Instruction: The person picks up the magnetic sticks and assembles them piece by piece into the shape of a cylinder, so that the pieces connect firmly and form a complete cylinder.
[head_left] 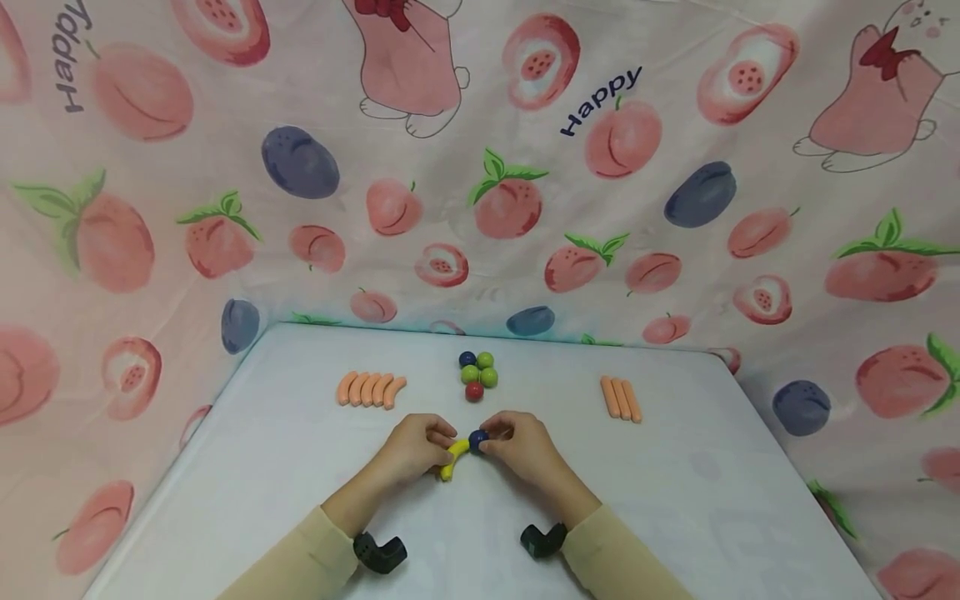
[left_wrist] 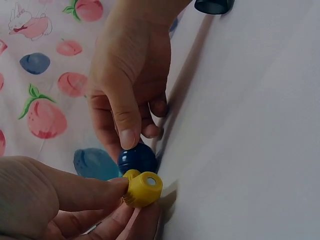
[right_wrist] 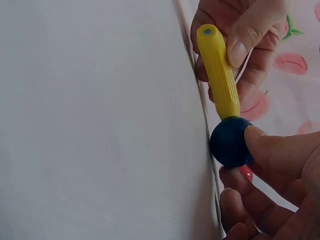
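My left hand (head_left: 417, 443) pinches a yellow curved magnetic stick (head_left: 453, 460) between thumb and fingers. A blue ball (head_left: 477, 441) sits at the stick's far end, pinched by my right hand (head_left: 523, 443). In the right wrist view the ball (right_wrist: 230, 143) touches the tip of the stick (right_wrist: 218, 70). The left wrist view shows the stick's other end (left_wrist: 144, 189) bare, with a small round silver inset, and the dark ball (left_wrist: 138, 159) just behind it. Both hands are close together, low over the white table.
Behind the hands lies a cluster of balls: a blue one (head_left: 467, 359), three green ones (head_left: 469, 374) and a red one (head_left: 474, 391). Several orange curved sticks (head_left: 367, 389) lie at left, three straight orange sticks (head_left: 621, 399) at right. A fruit-print cloth (head_left: 480, 283) hangs beyond the white table (head_left: 697, 500).
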